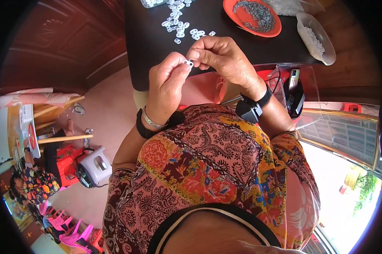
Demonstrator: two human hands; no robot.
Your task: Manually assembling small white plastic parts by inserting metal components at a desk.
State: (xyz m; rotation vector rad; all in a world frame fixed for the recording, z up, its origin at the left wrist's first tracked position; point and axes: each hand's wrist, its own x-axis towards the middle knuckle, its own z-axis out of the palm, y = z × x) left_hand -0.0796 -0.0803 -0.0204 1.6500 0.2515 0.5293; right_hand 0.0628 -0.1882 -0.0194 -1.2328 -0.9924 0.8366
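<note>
Between the thumb and forefinger of my left hand (167, 80) is a small white plastic piece (189, 63) with two round openings. My right hand (227, 59) is closed in a pinch right beside it, thumb against forefinger. Whatever those fingertips hold is too small to make out. Both hands are raised over the near edge of the dark table (146, 51). Loose white plastic pieces (180, 31) of the same sort lie scattered on the tabletop just beyond my hands. An orange-red plate (276, 29) farther back carries a heap of small grey metal parts (261, 19).
A translucent scoop-shaped tray (328, 57) with white pieces sits at the table's right end, near a clear plastic bag (286, 6). A phone (294, 79) lies below on the right. Leftward on the floor are a grey appliance (93, 167), pink chairs (74, 235) and another person (43, 184).
</note>
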